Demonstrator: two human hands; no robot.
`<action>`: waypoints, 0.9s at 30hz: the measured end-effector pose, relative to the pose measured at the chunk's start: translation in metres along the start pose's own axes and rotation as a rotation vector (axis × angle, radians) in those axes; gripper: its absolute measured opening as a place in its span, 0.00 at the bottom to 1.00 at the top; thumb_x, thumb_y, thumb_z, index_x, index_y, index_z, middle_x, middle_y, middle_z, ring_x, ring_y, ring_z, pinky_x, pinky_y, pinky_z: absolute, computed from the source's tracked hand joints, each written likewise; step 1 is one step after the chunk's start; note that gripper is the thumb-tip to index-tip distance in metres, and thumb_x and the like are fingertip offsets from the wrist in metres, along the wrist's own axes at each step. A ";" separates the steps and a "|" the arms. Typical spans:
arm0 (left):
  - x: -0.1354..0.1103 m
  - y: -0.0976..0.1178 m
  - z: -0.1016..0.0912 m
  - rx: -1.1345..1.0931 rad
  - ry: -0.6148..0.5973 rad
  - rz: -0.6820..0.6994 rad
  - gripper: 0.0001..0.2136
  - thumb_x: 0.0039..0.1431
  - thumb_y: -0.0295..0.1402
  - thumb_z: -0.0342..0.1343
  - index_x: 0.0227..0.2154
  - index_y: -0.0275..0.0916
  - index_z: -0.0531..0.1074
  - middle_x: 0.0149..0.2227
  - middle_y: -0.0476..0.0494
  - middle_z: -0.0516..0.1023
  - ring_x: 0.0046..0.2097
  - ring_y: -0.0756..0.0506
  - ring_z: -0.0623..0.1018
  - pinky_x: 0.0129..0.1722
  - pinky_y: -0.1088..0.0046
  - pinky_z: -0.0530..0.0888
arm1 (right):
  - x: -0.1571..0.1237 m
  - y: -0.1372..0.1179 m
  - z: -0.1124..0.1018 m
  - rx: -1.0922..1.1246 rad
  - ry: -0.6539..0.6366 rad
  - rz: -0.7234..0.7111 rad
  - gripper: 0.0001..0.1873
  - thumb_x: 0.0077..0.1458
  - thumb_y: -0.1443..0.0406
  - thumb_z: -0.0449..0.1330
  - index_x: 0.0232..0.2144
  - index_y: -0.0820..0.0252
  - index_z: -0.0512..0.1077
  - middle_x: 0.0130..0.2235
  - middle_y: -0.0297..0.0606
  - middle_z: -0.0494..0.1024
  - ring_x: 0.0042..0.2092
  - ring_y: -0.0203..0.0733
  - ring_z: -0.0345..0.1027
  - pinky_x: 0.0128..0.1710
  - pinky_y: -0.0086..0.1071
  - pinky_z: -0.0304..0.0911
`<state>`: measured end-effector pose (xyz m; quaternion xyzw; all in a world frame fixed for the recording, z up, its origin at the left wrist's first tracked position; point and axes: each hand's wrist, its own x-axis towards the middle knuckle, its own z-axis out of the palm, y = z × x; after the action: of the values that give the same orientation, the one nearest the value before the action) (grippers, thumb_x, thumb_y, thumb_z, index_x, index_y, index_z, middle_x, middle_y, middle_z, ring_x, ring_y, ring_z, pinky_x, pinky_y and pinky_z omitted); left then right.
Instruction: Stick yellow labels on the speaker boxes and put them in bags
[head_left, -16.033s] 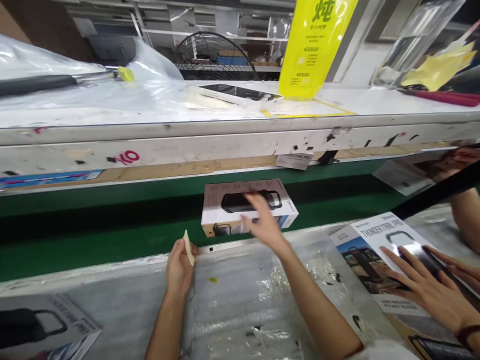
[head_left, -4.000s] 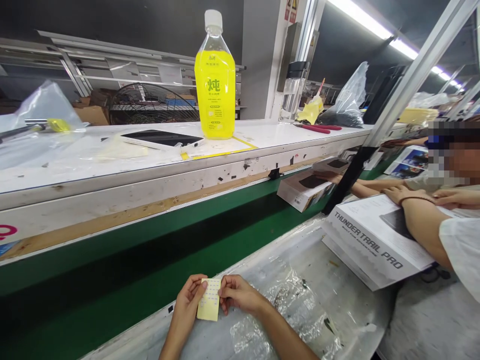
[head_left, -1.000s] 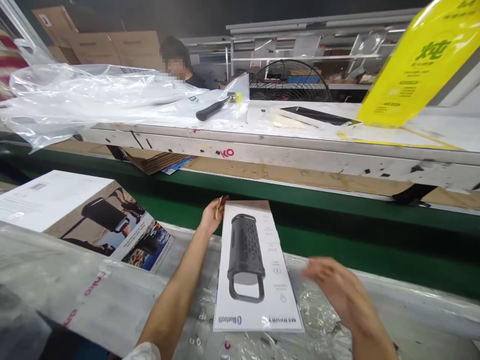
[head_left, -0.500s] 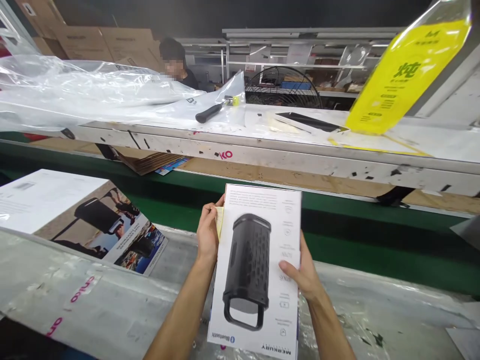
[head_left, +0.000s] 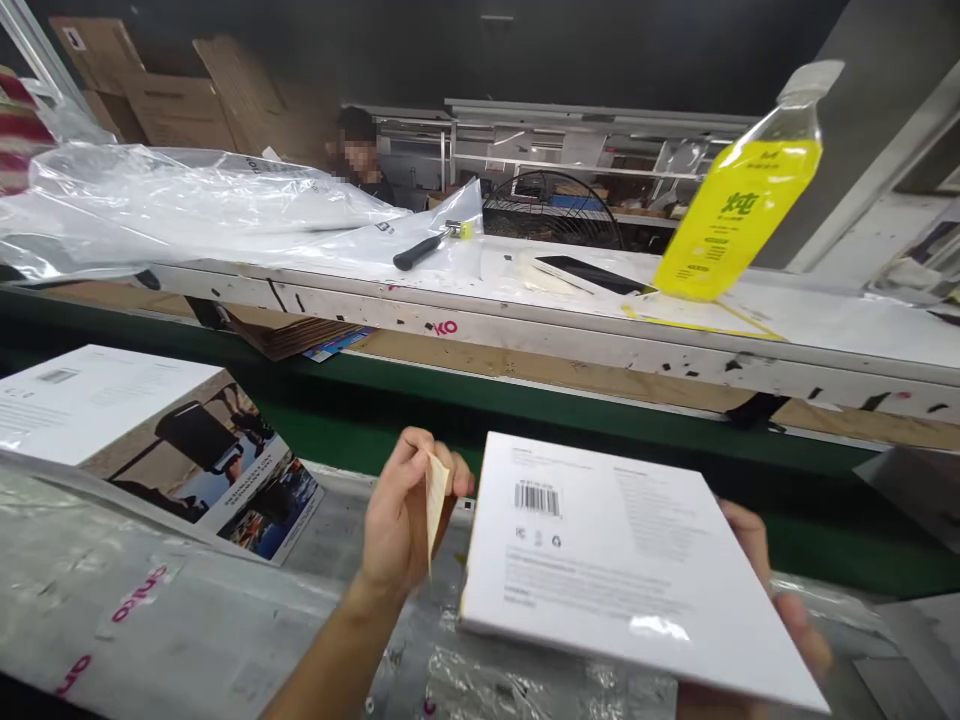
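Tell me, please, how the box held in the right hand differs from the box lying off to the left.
The held box is raised and tilted, with the right hand's fingers behind it, while the lying box rests flat and untouched. The held box shows a white face with a barcode and small print; the lying box shows a black speaker and outdoor photos. Both are flat, rectangular, largely white boxes.

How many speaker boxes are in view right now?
2: the white box in the right hand, barcode up, and the printed box lying at far left. A grey corner at right may be a third.
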<state>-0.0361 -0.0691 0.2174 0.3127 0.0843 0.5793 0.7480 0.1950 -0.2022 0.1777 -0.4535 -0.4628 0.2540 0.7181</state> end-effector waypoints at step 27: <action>0.069 0.020 0.081 0.902 -0.467 0.096 0.17 0.65 0.48 0.60 0.47 0.40 0.78 0.45 0.41 0.84 0.46 0.39 0.82 0.42 0.65 0.77 | 0.133 -0.105 0.061 -0.368 -0.370 -0.151 0.23 0.53 0.58 0.75 0.45 0.51 0.68 0.36 0.30 0.82 0.31 0.39 0.75 0.34 0.33 0.72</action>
<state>0.0087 -0.0330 0.3090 0.7290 0.1422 0.4339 0.5100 0.1935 -0.1208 0.3384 -0.4864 -0.6571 0.1898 0.5437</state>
